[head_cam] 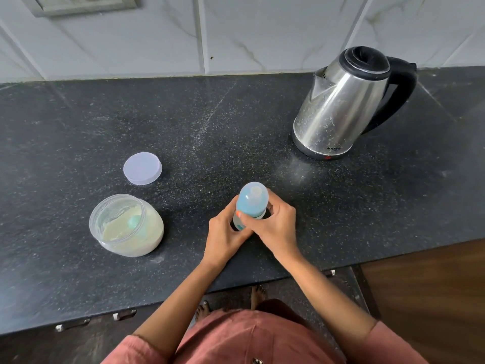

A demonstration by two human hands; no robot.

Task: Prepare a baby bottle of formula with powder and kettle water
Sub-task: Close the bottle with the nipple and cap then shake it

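A baby bottle (251, 203) with a translucent blue cap stands upright on the black counter (210, 122). My left hand (223, 235) wraps the bottle's lower body from the left. My right hand (275, 224) grips it just under the cap from the right. An open clear jar of pale formula powder (126, 227) sits to the left, with a teal scoop (135, 222) lying inside it. The jar's round white lid (142, 168) lies flat behind it. A steel kettle (343, 103) with a black lid and handle stands at the back right.
A tiled wall (236, 35) runs behind the counter, with a switch plate (78, 3) at the top left. The counter's front edge (301, 274) crosses just below my wrists. Drawer handles (123, 315) and a wooden floor (433, 298) lie below it.
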